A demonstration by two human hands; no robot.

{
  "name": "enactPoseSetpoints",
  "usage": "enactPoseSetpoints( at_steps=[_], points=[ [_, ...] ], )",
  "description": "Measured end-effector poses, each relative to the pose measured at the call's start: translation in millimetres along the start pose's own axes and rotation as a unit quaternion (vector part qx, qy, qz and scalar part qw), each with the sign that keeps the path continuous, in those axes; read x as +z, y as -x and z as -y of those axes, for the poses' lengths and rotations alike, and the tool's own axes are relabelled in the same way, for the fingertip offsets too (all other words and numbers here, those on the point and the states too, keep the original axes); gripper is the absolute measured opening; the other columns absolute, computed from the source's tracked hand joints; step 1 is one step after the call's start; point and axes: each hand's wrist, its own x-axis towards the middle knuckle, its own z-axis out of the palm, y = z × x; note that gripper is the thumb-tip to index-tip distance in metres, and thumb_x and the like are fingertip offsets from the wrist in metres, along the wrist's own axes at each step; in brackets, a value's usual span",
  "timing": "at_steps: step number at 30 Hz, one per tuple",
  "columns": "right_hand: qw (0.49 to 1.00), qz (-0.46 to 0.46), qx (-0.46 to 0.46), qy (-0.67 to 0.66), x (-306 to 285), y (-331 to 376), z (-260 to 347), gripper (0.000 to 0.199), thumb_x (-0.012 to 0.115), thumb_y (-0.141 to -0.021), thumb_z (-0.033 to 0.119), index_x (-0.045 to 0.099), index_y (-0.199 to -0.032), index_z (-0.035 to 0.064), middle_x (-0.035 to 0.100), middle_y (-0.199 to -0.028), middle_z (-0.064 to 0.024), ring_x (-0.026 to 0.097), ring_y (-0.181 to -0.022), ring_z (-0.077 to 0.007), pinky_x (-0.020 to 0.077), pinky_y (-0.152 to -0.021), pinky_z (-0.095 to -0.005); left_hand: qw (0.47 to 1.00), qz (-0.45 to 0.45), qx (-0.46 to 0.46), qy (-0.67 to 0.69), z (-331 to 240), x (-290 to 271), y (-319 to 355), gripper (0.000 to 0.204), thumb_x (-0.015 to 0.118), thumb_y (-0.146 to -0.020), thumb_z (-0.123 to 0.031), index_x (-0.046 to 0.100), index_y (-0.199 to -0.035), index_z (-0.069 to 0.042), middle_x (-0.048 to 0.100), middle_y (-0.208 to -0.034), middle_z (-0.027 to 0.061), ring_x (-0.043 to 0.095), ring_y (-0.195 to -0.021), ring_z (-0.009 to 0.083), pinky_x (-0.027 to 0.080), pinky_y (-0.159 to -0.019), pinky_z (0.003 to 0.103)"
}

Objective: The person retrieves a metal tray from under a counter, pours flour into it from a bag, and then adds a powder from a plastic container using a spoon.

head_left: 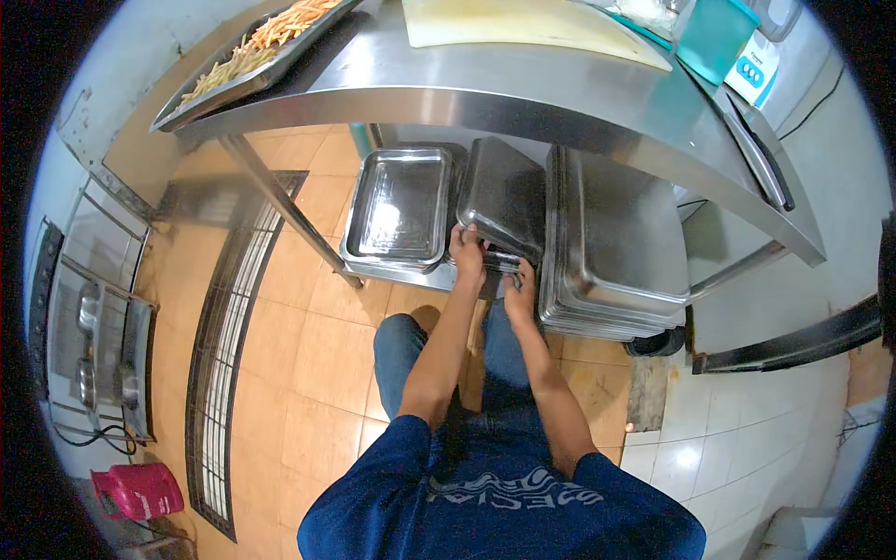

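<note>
A dark metal tray [504, 191] stands tilted, its underside toward me, on the low shelf beneath the steel table. My left hand [469, 254] is closed on its near left corner. Beneath the tilted tray, the near rims of more trays [504, 264] show between my hands. My right hand [521, 287] has its fingers bent round the near edge there, a little lower and to the right; which tray rim it grips is partly hidden. Left of my hands sits a shiny shallow tray [397, 210], open side up. On the right rises a stack of large upside-down trays [621, 229].
Above is the steel table's edge [448, 101], with a white cutting board [523, 33] and a tray of cut vegetables [252, 56]. The table leg [289, 210] stands at left. A floor drain grate [233, 364] and a pink gas cylinder [140, 490] lie further left.
</note>
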Motion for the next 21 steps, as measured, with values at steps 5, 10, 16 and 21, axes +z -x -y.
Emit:
enactPoseSetpoints(
  at_steps=[5, 10, 16, 21],
  points=[
    [0.925, -0.018, -0.28, 0.257, -2.4, 0.6, 49.4, 0.053, 0.061, -0.089, 0.006, 0.049, -0.141, 0.0067, 0.045, -0.143, -0.0205, 0.043, -0.134, -0.0395, 0.0361, -0.111, -0.0454, 0.998, 0.062, -0.011, -0.014, -15.1, -2.6, 19.2, 0.018, 0.058, -0.102, -0.025, 0.059, -0.111, -0.009, 0.058, -0.088, -0.0024, 0.056, -0.078, 0.0098, 0.051, -0.069, 0.025],
    [0.892, 0.052, -0.329, 0.307, 10.4, -43.7, 90.8, 0.058, 0.062, -0.087, 0.005, 0.05, -0.143, 0.0158, 0.042, -0.148, -0.0168, 0.039, -0.137, -0.0404, 0.0399, -0.109, -0.0485, 0.987, 0.162, -0.009, 0.011, -16.1, -23.4, 9.9, 0.026, 0.053, -0.104, -0.026, 0.062, -0.116, -0.004, 0.059, -0.086, -0.0002, 0.058, -0.073, 0.0098, 0.053, -0.069, 0.026],
    [0.84, 0.194, -0.314, 0.397, 15.8, -71.2, 130.1, 0.065, 0.069, -0.079, 0.009, 0.054, -0.139, 0.031, 0.039, -0.152, -0.0119, 0.04, -0.135, -0.0465, 0.0499, -0.099, -0.0564, 0.976, 0.179, 0.053, -0.112, -25.9, -27.0, 5.9, 0.027, 0.048, -0.106, -0.022, 0.063, -0.117, -0.002, 0.062, -0.09, -0.0006, 0.059, -0.075, 0.0085, 0.051, -0.068, 0.024],
    [0.785, 0.271, -0.318, 0.457, 14.4, -94.6, 137.7, 0.065, 0.077, -0.07, 0.025, 0.059, -0.132, 0.0274, 0.045, -0.149, -0.0111, 0.051, -0.126, -0.0454, 0.0513, -0.097, -0.0538, 0.958, 0.223, 0.04, -0.176, -33.9, -25.8, 10.8, 0.026, 0.052, -0.105, -0.033, 0.062, -0.102, -0.009, 0.056, -0.086, -0.004, 0.054, -0.078, 0.0075, 0.047, -0.068, 0.025]
  ],
)
